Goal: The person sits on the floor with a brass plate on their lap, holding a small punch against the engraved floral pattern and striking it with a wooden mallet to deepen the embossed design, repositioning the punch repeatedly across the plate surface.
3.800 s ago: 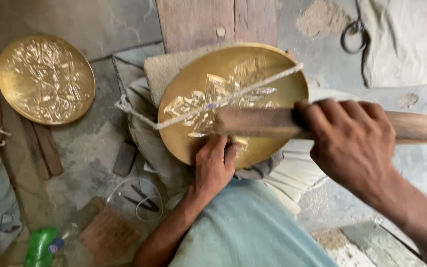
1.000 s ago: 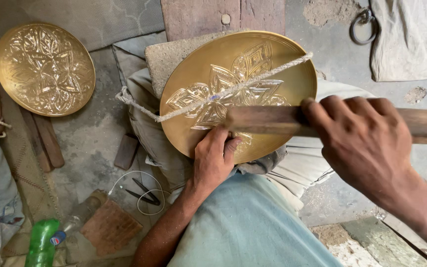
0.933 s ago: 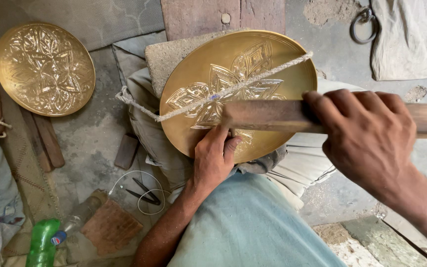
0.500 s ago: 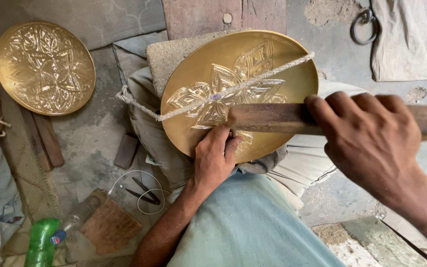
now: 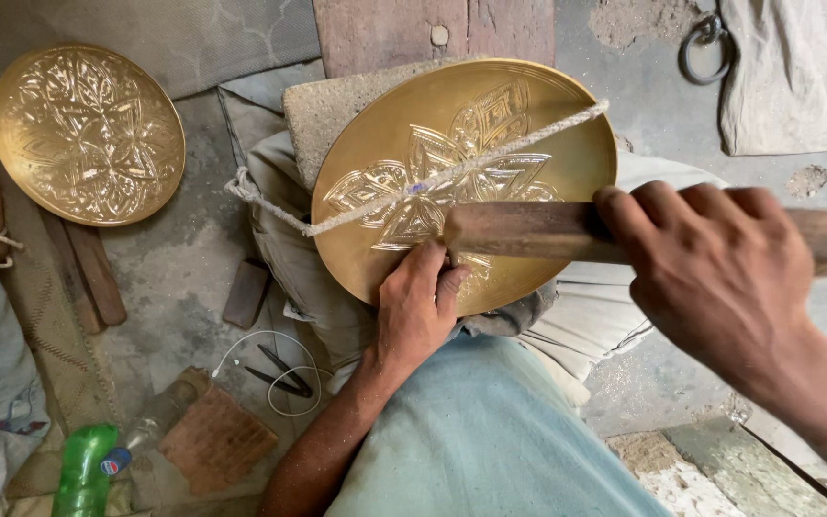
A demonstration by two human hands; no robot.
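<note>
I am wrapping my right hand around a wooden mallet, my grip closed on its shaft. The mallet's long axis is running left to right across the view, its blunt end lying over the lower middle of the brass plate. My left hand is resting at the plate's lower edge, fingers curled; whether they are pinching a small tool I cannot tell, since the fingertips are tucked under the mallet's end. So the left hand is the nearer one to the engraved flower pattern, directly below the mallet's end. The plate is lying tilted on a stone block over my lap, a cord stretched diagonally across its face. To the far left a second engraved brass plate is lying on the floor. At the lower left a green plastic bottle with a small blue-and-red label near its neck is lying beside a brick.
</note>
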